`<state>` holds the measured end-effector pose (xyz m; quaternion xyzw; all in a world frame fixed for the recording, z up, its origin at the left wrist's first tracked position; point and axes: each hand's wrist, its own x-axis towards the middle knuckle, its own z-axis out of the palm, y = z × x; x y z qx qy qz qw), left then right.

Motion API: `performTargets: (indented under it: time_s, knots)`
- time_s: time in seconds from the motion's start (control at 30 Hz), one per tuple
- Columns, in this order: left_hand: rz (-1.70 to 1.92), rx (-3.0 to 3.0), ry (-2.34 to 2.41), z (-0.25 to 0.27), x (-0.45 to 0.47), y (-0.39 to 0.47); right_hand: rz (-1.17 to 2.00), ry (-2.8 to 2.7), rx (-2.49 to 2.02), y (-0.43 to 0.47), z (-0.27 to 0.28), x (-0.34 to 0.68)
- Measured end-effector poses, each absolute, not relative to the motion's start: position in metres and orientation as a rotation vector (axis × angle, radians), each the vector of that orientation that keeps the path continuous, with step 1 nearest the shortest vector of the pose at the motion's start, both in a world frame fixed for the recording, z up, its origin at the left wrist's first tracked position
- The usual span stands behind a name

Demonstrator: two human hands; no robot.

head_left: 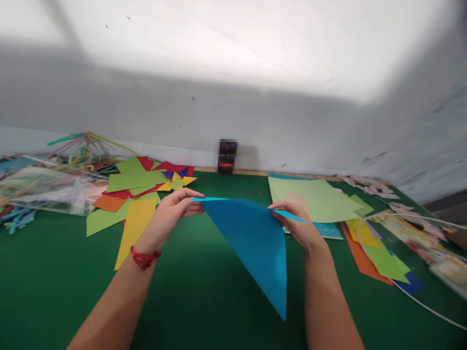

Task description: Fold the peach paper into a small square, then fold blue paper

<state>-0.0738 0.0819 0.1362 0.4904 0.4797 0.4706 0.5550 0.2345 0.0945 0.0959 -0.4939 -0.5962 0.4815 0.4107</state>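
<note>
A blue sheet of paper (255,238) hangs above the green table, creased along its upper edge, with one pointed corner hanging down. My left hand (178,204) pinches its upper left corner between thumb and fingers. On the other side my right hand (294,221) grips the upper right part, where a narrow folded tip sticks out over the fingers. A red cord bracelet (145,257) circles my left wrist. Beyond my left hand lies a yellow paper star (177,182).
Green, red, orange and yellow paper sheets (136,175) lie loosely at the left, near clear plastic bags (47,189) and thin coloured strips (87,141). Pale green sheets (321,197) lie at the back right, with more coloured paper (379,253) and a white cord (430,306). A dark blurred-out object (226,155) stands against the wall.
</note>
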Motion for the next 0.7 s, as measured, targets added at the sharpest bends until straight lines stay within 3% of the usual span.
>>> performTargets:
  time_s: [0.23,0.43,0.7]
  knots:
    - [1.131,1.088,1.078,0.132,-0.077,0.084,1.187,-1.483,-1.269,0.095,0.097,0.235]
    - [1.065,1.113,1.065,0.134,-0.075,0.085,1.346,-1.390,-1.246,0.100,0.086,0.238]
    - [0.895,1.196,1.083,0.134,-0.070,0.084,1.244,-1.472,-1.268,0.096,0.092,0.235]
